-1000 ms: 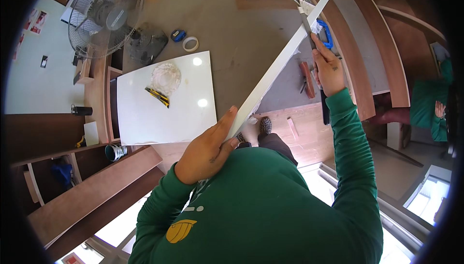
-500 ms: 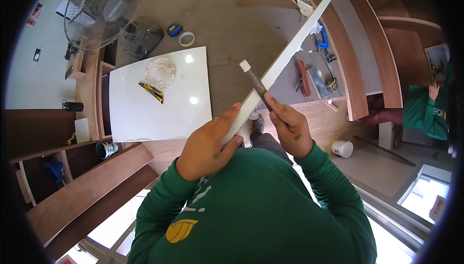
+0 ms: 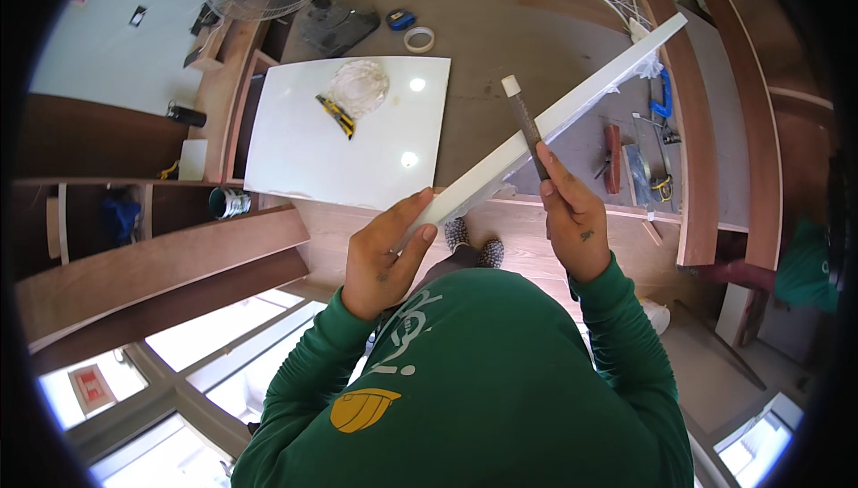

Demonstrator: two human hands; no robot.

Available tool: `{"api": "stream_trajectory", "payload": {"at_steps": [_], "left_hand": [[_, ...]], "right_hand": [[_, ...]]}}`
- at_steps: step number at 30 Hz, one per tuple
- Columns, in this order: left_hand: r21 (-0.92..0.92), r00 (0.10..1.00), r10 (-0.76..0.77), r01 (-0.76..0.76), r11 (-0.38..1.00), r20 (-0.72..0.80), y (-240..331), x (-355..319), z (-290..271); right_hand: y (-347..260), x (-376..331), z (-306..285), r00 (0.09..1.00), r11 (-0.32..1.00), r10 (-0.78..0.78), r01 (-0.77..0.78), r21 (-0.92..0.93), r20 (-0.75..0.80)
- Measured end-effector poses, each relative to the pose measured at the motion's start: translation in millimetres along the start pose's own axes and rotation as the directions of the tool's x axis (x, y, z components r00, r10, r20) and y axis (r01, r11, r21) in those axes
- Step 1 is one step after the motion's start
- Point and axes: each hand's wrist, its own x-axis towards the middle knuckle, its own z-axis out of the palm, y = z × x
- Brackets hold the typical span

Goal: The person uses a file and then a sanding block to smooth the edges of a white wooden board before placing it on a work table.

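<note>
Head view. My left fingers (image 3: 407,211) pinch the near end of a white strip (image 3: 483,175), thumb to one side; the strip slants away from them, far to the right. My right fingers (image 3: 565,180) are wrapped on a dark file-like tool (image 3: 525,122), pale tip pointing beyond them, bar crossing the strip. Contact pressure: can't tell. Beyond my left fingers, a white panel (image 3: 290,139) with a yellow-and-black cutter (image 3: 336,117) on it. Step in hand, my reading: dressing the strip's edge. Next stroke likely calls for a firm left hold, tool flat to that edge.
</note>
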Motion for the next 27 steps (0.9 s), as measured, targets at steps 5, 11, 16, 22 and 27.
{"api": "stream_trajectory", "payload": {"at_steps": [5,11,16,22,27], "left_hand": [[0.025,0.988,-0.079,0.083,0.996,-0.132,-4,-25,10],[-0.133,0.964,-0.142,0.114,0.985,-0.226,-6,-37,14],[-0.343,0.985,-0.133,0.087,0.935,-0.113,-26,-41,13],[-0.434,0.984,-0.140,0.174,0.884,0.110,-40,-21,12],[-0.538,0.973,0.059,0.073,0.840,0.224,-61,-7,18]], "right_hand": [[9,0,-8,0.997,0.997,-0.070,0.070,-0.021,0.025],[9,1,-6,0.997,0.998,-0.066,0.065,0.023,0.038],[7,-2,-4,0.998,0.998,-0.062,0.062,0.028,0.032],[1,-14,9,0.977,0.969,-0.212,0.211,-0.129,0.008],[-24,-67,42,0.970,0.966,-0.211,0.226,-0.127,0.124]]}}
